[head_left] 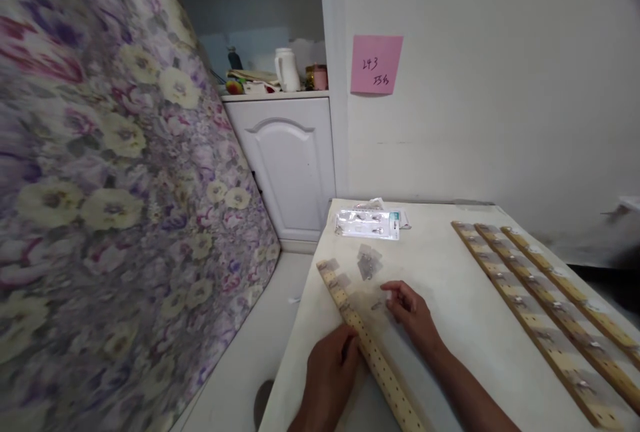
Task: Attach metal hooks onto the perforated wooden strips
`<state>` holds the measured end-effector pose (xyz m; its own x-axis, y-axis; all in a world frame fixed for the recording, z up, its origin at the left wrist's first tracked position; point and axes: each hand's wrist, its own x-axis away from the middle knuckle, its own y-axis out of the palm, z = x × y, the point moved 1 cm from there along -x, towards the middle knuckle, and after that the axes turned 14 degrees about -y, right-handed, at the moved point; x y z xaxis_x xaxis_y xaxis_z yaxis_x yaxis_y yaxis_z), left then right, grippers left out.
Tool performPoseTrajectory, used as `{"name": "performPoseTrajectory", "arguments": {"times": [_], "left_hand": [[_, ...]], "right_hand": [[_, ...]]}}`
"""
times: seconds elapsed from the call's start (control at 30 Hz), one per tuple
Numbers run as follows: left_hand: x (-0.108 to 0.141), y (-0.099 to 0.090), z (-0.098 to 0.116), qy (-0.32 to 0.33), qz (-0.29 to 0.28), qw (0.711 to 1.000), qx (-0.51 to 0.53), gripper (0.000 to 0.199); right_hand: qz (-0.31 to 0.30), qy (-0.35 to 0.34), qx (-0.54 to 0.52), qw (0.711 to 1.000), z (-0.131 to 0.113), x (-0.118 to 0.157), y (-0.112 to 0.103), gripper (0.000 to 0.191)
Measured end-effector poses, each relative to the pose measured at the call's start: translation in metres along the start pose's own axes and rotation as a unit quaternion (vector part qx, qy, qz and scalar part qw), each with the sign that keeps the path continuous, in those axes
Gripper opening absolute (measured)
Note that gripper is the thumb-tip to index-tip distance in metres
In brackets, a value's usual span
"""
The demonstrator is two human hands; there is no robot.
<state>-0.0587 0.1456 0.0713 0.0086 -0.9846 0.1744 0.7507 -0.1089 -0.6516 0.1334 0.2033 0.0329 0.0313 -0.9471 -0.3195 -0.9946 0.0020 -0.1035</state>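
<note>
A long, narrow wooden strip (380,355) with rows of small holes lies slantwise on the white table. Clear pieces with small metal parts sit along its far end. My left hand (333,365) is closed at the strip's left edge, thumb and finger gripping it near the middle. To the right of the strip, my right hand (413,315) hovers just over the table. Its index finger is stretched out, apart from the thumb; a pale spot between them is too small to make out. A small metal piece (376,305) lies near those fingertips. Beyond is a small pile of clear cards (369,262).
Clear plastic packaging (367,224) lies at the table's far edge. Several similar strips with clear cards (537,305) lie side by side on the right. A flowered curtain (125,185) hangs at left. A white cabinet (290,165) and a wall with a pink note (377,64) stand behind.
</note>
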Motion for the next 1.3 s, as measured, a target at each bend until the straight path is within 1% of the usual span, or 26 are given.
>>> {"name": "performPoseTrajectory", "arguments": {"times": [0.13,0.2,0.3,0.5,0.7,1.0,1.3], "left_hand": [[-0.002,-0.005,-0.01,-0.057,0.043,0.993,-0.093,0.022],[-0.004,-0.004,-0.015,-0.072,0.045,0.989,-0.122,0.021],[-0.005,-0.001,-0.018,-0.07,0.036,0.988,-0.13,0.02],[-0.005,0.001,-0.017,-0.058,0.029,0.99,-0.126,0.023],[-0.005,0.002,-0.017,-0.044,0.023,0.992,-0.12,0.028],[-0.007,0.004,-0.017,-0.046,0.02,0.991,-0.127,0.022],[-0.008,0.005,-0.017,-0.042,0.035,0.99,-0.126,0.02]], "right_hand": [[-0.06,0.019,0.002,0.998,-0.003,0.009,0.009,0.027],[-0.079,0.03,0.009,0.996,-0.003,0.012,0.013,0.029],[-0.094,0.039,0.025,0.995,-0.003,0.016,0.017,0.03],[-0.132,0.021,0.08,0.988,-0.01,0.021,0.023,0.029],[-0.142,0.01,0.11,0.984,-0.013,0.021,0.025,0.031],[-0.146,-0.004,0.14,0.979,-0.014,0.022,0.027,0.03],[-0.144,-0.007,0.147,0.979,-0.016,0.022,0.027,0.029]]}}
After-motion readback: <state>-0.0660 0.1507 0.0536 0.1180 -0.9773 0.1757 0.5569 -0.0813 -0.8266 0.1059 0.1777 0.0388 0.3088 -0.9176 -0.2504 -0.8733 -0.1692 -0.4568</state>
